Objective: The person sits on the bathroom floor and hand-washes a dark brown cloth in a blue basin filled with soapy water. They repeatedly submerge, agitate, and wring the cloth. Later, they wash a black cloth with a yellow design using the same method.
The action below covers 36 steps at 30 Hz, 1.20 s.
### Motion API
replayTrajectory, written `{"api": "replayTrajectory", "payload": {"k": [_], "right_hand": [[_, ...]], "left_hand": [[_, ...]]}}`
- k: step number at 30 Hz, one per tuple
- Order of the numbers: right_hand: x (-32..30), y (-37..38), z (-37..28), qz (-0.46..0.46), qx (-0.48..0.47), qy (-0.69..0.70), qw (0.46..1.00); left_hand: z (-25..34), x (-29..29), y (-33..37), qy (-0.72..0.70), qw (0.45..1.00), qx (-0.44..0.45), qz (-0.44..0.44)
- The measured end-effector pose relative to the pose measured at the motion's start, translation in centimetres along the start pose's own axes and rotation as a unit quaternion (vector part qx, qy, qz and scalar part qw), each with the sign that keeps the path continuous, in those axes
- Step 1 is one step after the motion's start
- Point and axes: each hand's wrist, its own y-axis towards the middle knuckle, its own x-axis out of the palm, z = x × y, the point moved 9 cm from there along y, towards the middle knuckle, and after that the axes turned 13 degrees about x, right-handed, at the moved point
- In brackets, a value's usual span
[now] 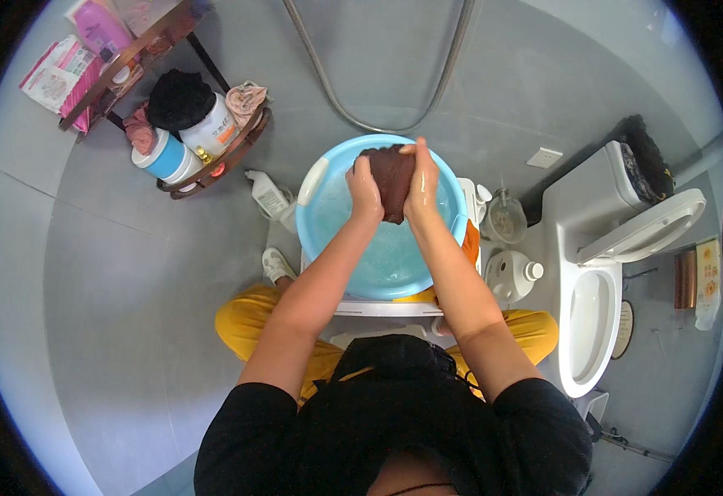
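A wet, dark brown cloth (393, 183) is bunched between my two hands over a light blue basin (308, 236). My left hand (365, 192) grips its left side, and my right hand (422, 183) is closed on its right side, fingers at the top edge. Both hands look wet. Below the cloth, pale blue, slightly foamy water (390, 260) fills the basin. What kind of garment or cloth it is cannot be made out.
A white toilet (595, 322) with its lid raised stands at the right. Beside the basin are a white jug (510, 277), a clear container (506, 219) and a white bottle (268, 195). A corner shelf (237, 153) holds tubs and cloths. A shower hose (337, 103) hangs behind.
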Motion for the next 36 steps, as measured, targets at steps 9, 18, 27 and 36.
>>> {"api": "replayTrajectory", "payload": {"k": [9, 18, 27, 36], "right_hand": [[-4.8, -0.2, -1.6, -0.016, -0.056, -0.173, 0.983], [-4.6, -1.3, 2.1, -0.042, -0.224, -0.640, 0.734], [-5.6, -0.4, 8.4, 0.001, -0.023, -0.858, 0.513], [-6.9, 2.3, 9.1, -0.029, -0.051, -0.903, 0.425]], "left_hand": [[-4.3, -7.5, -2.5, 0.103, 0.955, -0.262, -0.091], [-4.7, -8.5, -3.0, 0.658, 0.685, 0.037, -0.311], [-10.6, -9.8, -4.0, 0.779, 0.498, -0.081, -0.373], [-11.6, -14.0, -1.5, 0.401, 0.904, -0.117, -0.093]]}}
